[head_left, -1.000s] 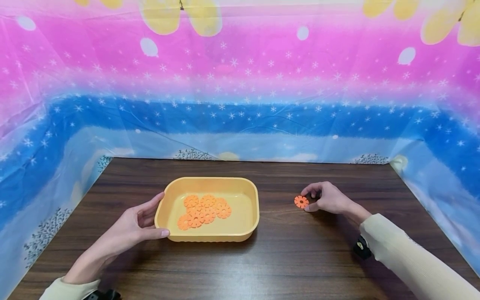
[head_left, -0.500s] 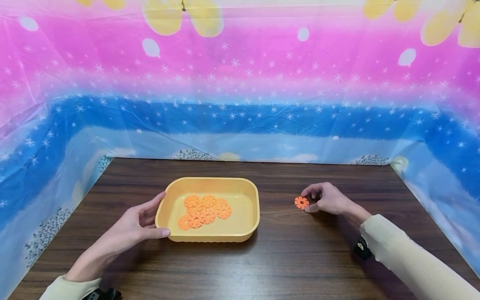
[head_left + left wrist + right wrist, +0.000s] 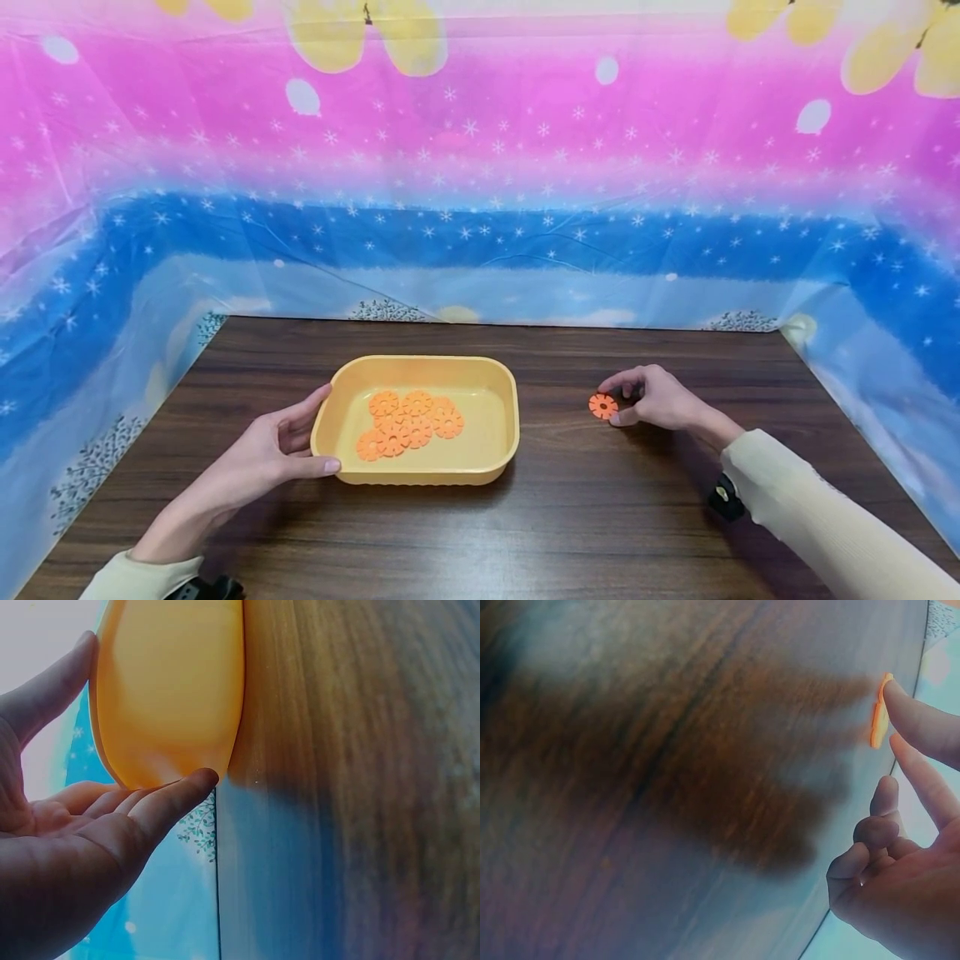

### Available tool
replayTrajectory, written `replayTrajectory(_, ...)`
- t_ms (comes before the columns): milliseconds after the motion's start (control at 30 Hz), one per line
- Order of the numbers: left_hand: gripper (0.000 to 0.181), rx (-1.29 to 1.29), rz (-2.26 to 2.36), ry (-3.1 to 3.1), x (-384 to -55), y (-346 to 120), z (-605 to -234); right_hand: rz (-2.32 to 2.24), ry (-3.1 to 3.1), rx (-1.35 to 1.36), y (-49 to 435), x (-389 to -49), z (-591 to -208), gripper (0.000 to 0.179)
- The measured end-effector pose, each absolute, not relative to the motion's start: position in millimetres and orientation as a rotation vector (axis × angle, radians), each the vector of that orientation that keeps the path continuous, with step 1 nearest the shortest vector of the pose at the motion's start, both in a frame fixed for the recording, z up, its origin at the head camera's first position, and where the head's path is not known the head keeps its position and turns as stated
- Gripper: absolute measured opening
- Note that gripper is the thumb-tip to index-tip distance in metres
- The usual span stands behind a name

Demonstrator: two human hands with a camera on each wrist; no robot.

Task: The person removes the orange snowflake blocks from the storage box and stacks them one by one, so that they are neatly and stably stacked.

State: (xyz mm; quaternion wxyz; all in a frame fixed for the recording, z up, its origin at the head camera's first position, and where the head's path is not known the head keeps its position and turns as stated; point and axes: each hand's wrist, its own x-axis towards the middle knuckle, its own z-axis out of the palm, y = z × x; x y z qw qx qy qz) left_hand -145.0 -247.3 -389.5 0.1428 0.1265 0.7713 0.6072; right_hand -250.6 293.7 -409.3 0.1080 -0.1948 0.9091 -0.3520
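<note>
A yellow plastic tray (image 3: 491,417) stands on the table with several orange notched building discs (image 3: 447,422) overlapping on its floor, mostly left of its middle. My left hand (image 3: 262,454) holds the tray's left end, thumb at the near corner and fingers at the far one. In the left wrist view, thumb and fingers span the tray's end (image 3: 172,690). To the right of the tray, my right hand (image 3: 660,400) has thumb and index finger at the edges of a single orange disc (image 3: 602,406). The right wrist view shows this disc (image 3: 881,712) nearly edge-on, close to the tabletop; contact with the table is unclear.
Dark wood-grain tabletop (image 3: 480,533) lies under everything. A printed pink and blue cloth (image 3: 480,233) hangs behind the table and along both sides. Black wrist cameras (image 3: 726,497) are strapped below both sleeves.
Both hands and the tray stay almost in place. My right index finger reaches slightly farther over the upper edge of the single disc.
</note>
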Motion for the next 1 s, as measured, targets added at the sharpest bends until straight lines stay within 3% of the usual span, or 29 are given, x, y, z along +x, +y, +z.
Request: replayTrajectory(1000, 0.103, 0.34, 1.776, 2.191, -146.0, -247.6, -391.1, -0.992, 2.732, -0.698, 265.6, -245.3, -374.4, 0.039)
